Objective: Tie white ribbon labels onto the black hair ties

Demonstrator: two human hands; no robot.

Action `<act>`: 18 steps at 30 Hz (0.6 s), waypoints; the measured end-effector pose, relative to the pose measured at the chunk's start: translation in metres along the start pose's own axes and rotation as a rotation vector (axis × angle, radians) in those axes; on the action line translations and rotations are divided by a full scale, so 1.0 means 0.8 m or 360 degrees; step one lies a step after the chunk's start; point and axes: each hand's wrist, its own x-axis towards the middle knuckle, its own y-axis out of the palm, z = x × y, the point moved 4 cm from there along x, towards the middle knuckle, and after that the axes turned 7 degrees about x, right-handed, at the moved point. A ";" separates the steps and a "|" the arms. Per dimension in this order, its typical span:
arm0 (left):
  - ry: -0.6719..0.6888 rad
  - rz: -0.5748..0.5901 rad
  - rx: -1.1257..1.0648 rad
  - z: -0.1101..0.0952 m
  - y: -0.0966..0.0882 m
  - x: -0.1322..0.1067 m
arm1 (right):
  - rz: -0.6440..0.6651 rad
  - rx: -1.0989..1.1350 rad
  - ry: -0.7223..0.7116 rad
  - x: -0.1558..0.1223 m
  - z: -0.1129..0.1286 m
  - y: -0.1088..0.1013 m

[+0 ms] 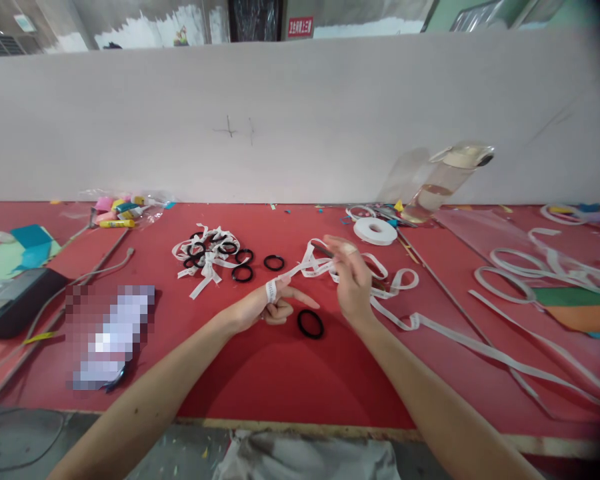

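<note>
My left hand [273,303] is over the middle of the red table, index finger stretched out and the other fingers curled. A printed white ribbon [294,271] lies across its thumb side and runs toward my right hand [351,277]. The right hand is raised with bent fingers, beside a thin dark object [323,250] whose kind I cannot make out. Below and between the hands lies a black hair tie [311,324]. Another black hair tie [274,262] lies beyond my left hand. Further left is a heap of black ties with white ribbons [210,253].
A white ribbon roll [375,231] lies at the back, near a tilted clear bottle [440,187]. Long ribbon [480,347] trails right. A blurred-out flat object [113,337] and a dark case [23,303] lie left. A white board [300,120] closes the back.
</note>
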 end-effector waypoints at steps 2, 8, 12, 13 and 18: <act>-0.0086 0.0157 0.0010 0.002 0.007 -0.001 | 0.0536 0.0106 0.0097 -0.010 0.010 0.026; -0.0168 0.0503 0.0107 0.001 0.027 -0.003 | 0.1308 0.0199 0.0373 -0.041 0.009 0.062; -0.0168 0.0607 0.0157 -0.004 0.033 -0.004 | 0.1200 0.0099 0.0293 -0.037 0.000 0.059; -0.0143 0.0584 0.0163 -0.005 0.033 -0.004 | 0.1135 0.0061 0.0270 -0.035 0.000 0.057; 0.0046 0.0366 0.0023 -0.005 0.025 -0.004 | 0.0992 -0.0047 0.0234 -0.030 0.008 0.054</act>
